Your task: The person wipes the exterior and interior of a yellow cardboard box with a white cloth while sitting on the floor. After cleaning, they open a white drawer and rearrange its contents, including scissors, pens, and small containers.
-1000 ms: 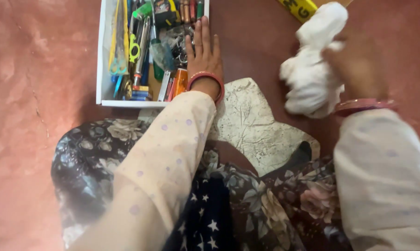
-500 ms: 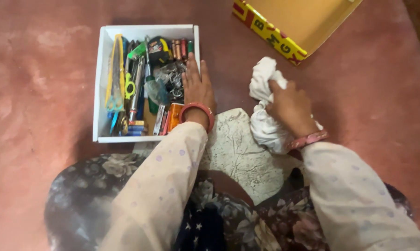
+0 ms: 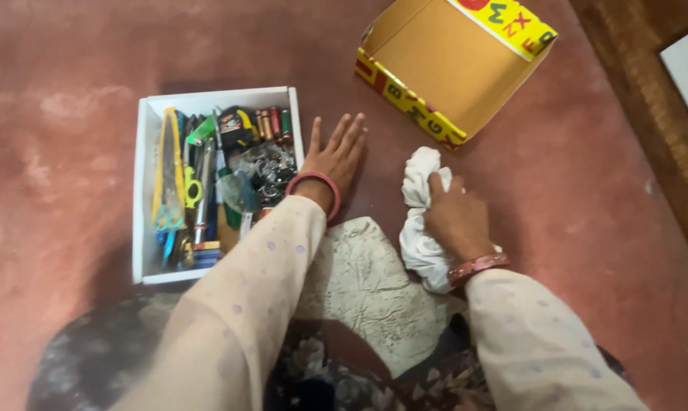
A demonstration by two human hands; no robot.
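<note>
Right hand (image 3: 456,221) closed around a bunched white cloth (image 3: 424,221), pressed to the red floor (image 3: 587,190); left hand (image 3: 335,156) flat and open just beside the white tool-filled box (image 3: 141,190); yellow cardboard box (image 3: 443,61) beyond, apparently empty; wiping seemingly mid-way.

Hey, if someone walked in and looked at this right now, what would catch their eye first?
Probably the white tray at left on the reddish floor, crammed with pens, scissors, batteries and other small tools. Next, the right hand clutching a crumpled white cloth at centre right, while the left hand lies flat on the floor beside the tray. An open cardboard box with a bright yellow lettered rim sits at the top.
</note>
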